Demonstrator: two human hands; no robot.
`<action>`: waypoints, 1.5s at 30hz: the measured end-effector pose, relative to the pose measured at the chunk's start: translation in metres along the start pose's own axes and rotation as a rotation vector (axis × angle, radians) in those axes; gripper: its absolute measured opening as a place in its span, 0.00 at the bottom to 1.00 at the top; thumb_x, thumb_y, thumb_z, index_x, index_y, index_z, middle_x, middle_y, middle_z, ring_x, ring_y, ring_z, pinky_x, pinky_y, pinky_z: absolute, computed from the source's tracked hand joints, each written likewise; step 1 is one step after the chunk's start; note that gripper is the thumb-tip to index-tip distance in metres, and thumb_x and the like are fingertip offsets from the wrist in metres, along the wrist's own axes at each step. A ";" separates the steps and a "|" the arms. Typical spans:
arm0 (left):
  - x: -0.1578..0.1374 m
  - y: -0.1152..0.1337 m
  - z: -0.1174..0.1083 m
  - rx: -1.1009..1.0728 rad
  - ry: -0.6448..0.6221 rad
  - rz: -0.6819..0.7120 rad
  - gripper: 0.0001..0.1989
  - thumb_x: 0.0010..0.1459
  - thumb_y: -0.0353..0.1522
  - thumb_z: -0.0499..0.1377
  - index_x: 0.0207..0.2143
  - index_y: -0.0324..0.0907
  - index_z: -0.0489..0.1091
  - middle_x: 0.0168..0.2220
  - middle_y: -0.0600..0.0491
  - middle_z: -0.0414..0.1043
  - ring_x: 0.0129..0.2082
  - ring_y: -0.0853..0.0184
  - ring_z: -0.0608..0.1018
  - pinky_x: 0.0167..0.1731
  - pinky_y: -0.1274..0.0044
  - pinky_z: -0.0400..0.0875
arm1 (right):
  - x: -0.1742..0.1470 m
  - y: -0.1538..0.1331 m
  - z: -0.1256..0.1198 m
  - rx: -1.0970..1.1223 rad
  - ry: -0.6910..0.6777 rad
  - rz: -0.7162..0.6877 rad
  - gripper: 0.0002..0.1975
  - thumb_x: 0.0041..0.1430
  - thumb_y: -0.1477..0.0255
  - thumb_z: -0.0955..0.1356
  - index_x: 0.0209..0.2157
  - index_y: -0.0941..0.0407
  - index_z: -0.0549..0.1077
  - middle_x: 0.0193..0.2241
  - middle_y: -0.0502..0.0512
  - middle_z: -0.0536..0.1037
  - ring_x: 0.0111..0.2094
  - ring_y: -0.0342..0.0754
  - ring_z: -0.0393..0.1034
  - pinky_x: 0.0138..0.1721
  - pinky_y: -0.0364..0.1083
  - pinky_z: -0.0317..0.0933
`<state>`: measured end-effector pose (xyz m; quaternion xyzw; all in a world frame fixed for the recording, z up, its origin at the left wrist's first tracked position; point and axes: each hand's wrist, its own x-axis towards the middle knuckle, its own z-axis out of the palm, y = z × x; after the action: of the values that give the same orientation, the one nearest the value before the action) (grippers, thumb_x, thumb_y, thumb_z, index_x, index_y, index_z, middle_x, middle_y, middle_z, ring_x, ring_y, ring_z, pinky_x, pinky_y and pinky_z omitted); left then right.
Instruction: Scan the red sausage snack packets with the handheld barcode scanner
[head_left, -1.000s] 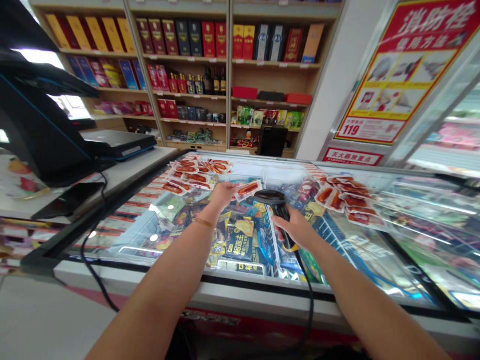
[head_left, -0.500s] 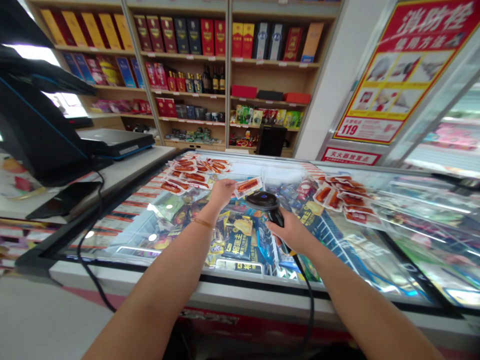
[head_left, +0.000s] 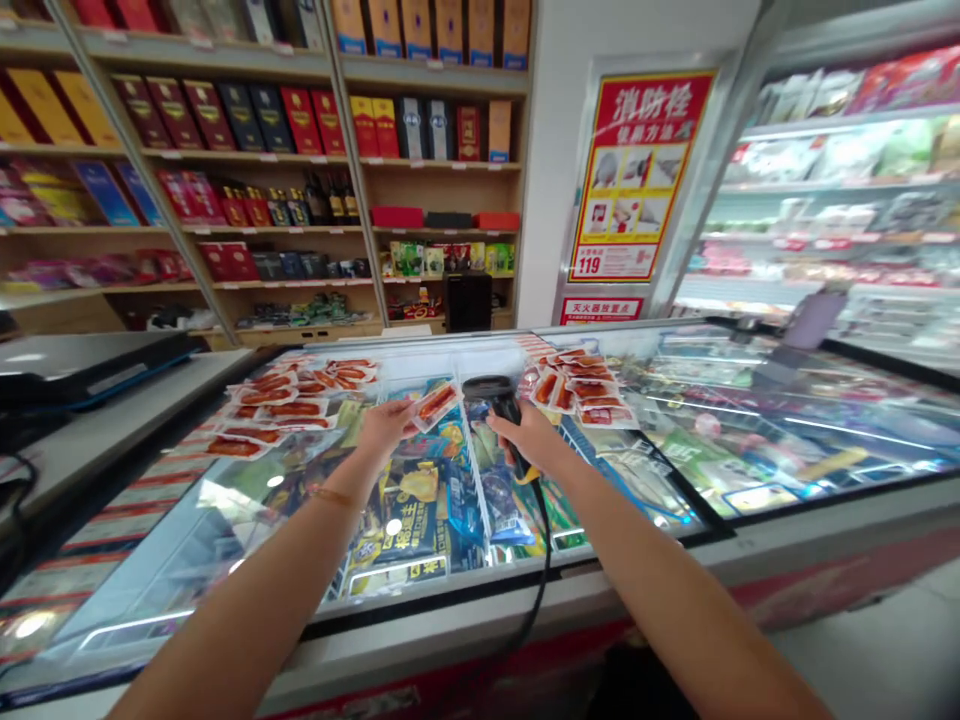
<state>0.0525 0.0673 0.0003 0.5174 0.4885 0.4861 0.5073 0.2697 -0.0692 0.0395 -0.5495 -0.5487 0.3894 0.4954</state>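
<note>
Between the fingers of my left hand (head_left: 386, 425) is the edge of a clear packet of sausage (head_left: 436, 404), tilted up over the freezer's glass lid. My right hand (head_left: 534, 438) is wrapped round the handle of a black barcode scanner (head_left: 491, 392). The scanner's head points left, close beside the packet, and its black cable (head_left: 541, 560) hangs down over the freezer's front edge. Sausage packets lie on the glass in a left pile (head_left: 289, 398) and a right pile (head_left: 581, 385).
Under the glass of the chest freezer (head_left: 570, 610) are bagged frozen goods. A counter with a black scale (head_left: 97, 365) stands at left. Shelves of boxes and bottles (head_left: 322, 200) line the back. A phone (head_left: 817, 315) stands at right.
The view has swung to the right, showing more of the freezer and the refrigerated shelves. The sausage packet is tilted more steeply in my left hand. The scanner stays in my right hand.
</note>
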 end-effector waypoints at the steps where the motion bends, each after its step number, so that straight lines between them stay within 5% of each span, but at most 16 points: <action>1: 0.000 0.005 0.011 0.000 -0.026 0.002 0.13 0.47 0.35 0.67 0.34 0.37 0.75 0.29 0.51 0.79 0.31 0.64 0.82 0.36 0.73 0.79 | -0.002 0.001 -0.016 0.002 0.036 0.012 0.11 0.54 0.63 0.68 0.34 0.53 0.64 0.16 0.42 0.68 0.12 0.41 0.64 0.14 0.40 0.57; 7: -0.002 0.034 0.114 0.072 -0.237 0.055 0.12 0.51 0.35 0.65 0.37 0.37 0.76 0.31 0.49 0.80 0.31 0.66 0.81 0.35 0.75 0.78 | -0.026 0.016 -0.132 -0.031 0.292 0.080 0.11 0.53 0.65 0.69 0.32 0.54 0.64 0.15 0.43 0.68 0.12 0.42 0.63 0.14 0.41 0.59; 11: -0.006 0.041 0.201 0.370 -0.354 0.242 0.11 0.58 0.33 0.58 0.41 0.37 0.76 0.34 0.50 0.79 0.30 0.68 0.80 0.31 0.77 0.76 | -0.044 0.026 -0.191 -0.031 0.430 0.129 0.10 0.53 0.66 0.69 0.31 0.55 0.64 0.15 0.45 0.69 0.12 0.42 0.63 0.13 0.41 0.58; 16: -0.015 0.043 0.278 0.495 -0.398 0.360 0.11 0.59 0.30 0.56 0.41 0.40 0.77 0.34 0.50 0.79 0.31 0.66 0.80 0.36 0.76 0.74 | -0.055 0.035 -0.217 -0.017 0.482 0.154 0.09 0.53 0.66 0.69 0.31 0.55 0.64 0.14 0.44 0.69 0.12 0.42 0.63 0.13 0.41 0.57; 21: -0.019 0.044 0.292 0.784 -0.294 0.665 0.15 0.60 0.29 0.55 0.48 0.42 0.74 0.46 0.47 0.76 0.46 0.62 0.76 0.48 0.74 0.68 | -0.051 0.042 -0.209 0.023 0.449 0.149 0.10 0.53 0.66 0.69 0.32 0.55 0.65 0.15 0.44 0.68 0.11 0.42 0.62 0.13 0.41 0.58; 24: -0.020 0.044 0.272 0.870 -0.268 0.726 0.16 0.61 0.30 0.54 0.49 0.41 0.73 0.48 0.46 0.74 0.48 0.62 0.75 0.50 0.75 0.67 | -0.044 0.040 -0.195 0.013 0.432 0.160 0.11 0.53 0.65 0.69 0.31 0.55 0.64 0.15 0.45 0.69 0.12 0.43 0.64 0.13 0.41 0.57; 28: -0.018 0.039 0.217 0.938 -0.231 0.685 0.15 0.61 0.32 0.54 0.49 0.43 0.73 0.46 0.46 0.74 0.44 0.62 0.76 0.47 0.74 0.68 | -0.030 0.031 -0.163 -0.010 0.388 0.154 0.12 0.53 0.65 0.69 0.29 0.55 0.63 0.15 0.45 0.69 0.12 0.43 0.64 0.12 0.41 0.57; 40: -0.007 0.019 -0.031 1.372 0.130 0.433 0.19 0.59 0.29 0.51 0.52 0.41 0.70 0.50 0.42 0.72 0.51 0.55 0.72 0.48 0.68 0.66 | 0.026 -0.001 -0.002 0.068 0.098 0.087 0.11 0.52 0.66 0.70 0.30 0.55 0.64 0.15 0.44 0.68 0.11 0.42 0.63 0.12 0.41 0.56; 45: -0.004 0.019 -0.112 1.583 0.247 0.372 0.21 0.55 0.23 0.50 0.50 0.37 0.70 0.49 0.39 0.72 0.55 0.51 0.68 0.50 0.63 0.62 | 0.032 0.005 0.055 0.166 -0.004 0.055 0.12 0.51 0.64 0.69 0.33 0.55 0.65 0.15 0.43 0.67 0.11 0.42 0.62 0.12 0.41 0.56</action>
<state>-0.0597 0.0686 0.0204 0.7374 0.6454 0.1270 -0.1540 0.2206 -0.0312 0.0272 -0.5208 -0.5001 0.4479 0.5273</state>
